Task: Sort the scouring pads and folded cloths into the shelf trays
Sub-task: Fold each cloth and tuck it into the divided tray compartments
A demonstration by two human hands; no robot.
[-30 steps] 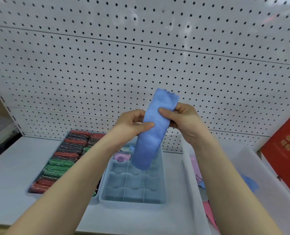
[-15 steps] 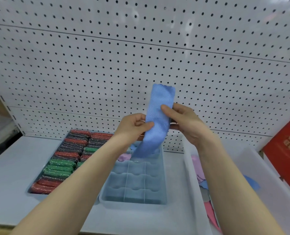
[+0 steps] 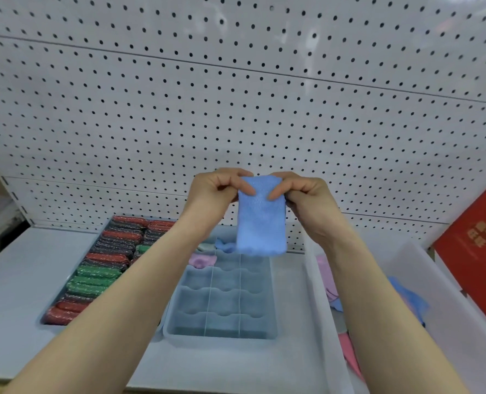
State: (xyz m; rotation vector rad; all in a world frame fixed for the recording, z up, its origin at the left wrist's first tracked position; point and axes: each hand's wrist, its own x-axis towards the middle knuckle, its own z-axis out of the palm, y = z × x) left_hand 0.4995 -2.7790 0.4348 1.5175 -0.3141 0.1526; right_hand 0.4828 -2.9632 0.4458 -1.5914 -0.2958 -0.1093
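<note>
A blue cloth [image 3: 261, 220], folded in half, hangs above the far end of the grey divided tray [image 3: 222, 334]. My left hand [image 3: 213, 191] pinches its top left corner and my right hand [image 3: 304, 194] pinches its top right corner. In the tray's far compartments lie a pink cloth [image 3: 200, 261], a pale green cloth [image 3: 206, 247] and a blue cloth [image 3: 225, 246]. To the left, a tray of scouring pads [image 3: 105, 265] holds rows of red, dark and green pads.
A white bin [image 3: 446, 322] at the right holds loose pink and blue cloths [image 3: 412, 300]. A red box [image 3: 480, 251] stands at the far right. White pegboard [image 3: 236, 95] rises behind the shelf.
The long blue cloth strip was held upright; it has now been folded in half, and both hands have risen to pinch its top corners.
</note>
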